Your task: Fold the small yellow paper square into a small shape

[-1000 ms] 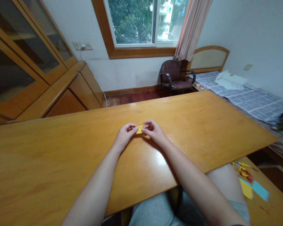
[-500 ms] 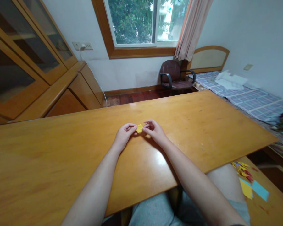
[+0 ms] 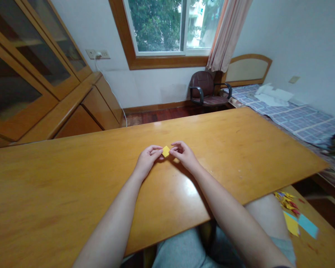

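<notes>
A small folded piece of yellow paper (image 3: 166,151) is held up between my two hands, just above the wooden table (image 3: 80,178). It shows a diamond-like outline with one corner pointing up. My left hand (image 3: 148,159) pinches its left corner between thumb and fingers. At the opposite corner, my right hand (image 3: 183,155) grips it with thumb and index finger, the other fingers curled loosely above. Finer creases in the paper are too small to make out.
Right of my leg, a lower wooden surface (image 3: 329,242) bears a pile of yellow and red folded paper pieces (image 3: 287,203), yellow sheets (image 3: 292,224) and a light blue sheet (image 3: 308,225). Beyond the table stand a chair (image 3: 202,85), a bed (image 3: 304,119) and a cabinet (image 3: 72,100).
The yellow paper has turned slightly between my fingers, from a tilted square look to a diamond with its corner up. Both hands have barely moved.
</notes>
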Action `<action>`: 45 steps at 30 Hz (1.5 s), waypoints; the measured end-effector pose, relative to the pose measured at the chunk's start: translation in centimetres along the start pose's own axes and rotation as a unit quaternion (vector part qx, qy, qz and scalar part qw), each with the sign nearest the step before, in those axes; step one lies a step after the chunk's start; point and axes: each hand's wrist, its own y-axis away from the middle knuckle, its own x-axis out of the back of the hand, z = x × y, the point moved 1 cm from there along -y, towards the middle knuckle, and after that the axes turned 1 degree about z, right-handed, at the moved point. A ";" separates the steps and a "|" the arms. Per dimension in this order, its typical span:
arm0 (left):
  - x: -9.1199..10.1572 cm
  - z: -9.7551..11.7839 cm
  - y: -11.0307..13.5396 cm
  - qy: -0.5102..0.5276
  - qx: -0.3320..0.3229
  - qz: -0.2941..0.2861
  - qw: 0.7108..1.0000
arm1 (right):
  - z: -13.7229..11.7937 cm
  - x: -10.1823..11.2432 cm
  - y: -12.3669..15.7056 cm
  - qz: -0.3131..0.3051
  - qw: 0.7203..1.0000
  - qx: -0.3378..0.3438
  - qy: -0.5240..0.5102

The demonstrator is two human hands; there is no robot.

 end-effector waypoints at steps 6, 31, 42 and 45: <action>-0.1 0.2 0.2 -0.012 -0.008 -0.009 1.000 | 0.3 0.0 0.0 0.005 1.000 0.007 0.002; -0.4 0.3 0.3 -0.057 -0.023 -0.011 0.998 | 0.0 0.1 0.0 0.020 1.000 0.008 0.000; 0.2 -0.2 -0.1 -0.105 -0.074 0.012 0.992 | -0.3 0.1 0.0 0.022 1.000 0.006 0.002; 0.2 -0.1 -0.1 -0.105 -0.071 0.016 0.992 | -0.2 0.1 -0.1 0.025 1.000 0.005 -0.001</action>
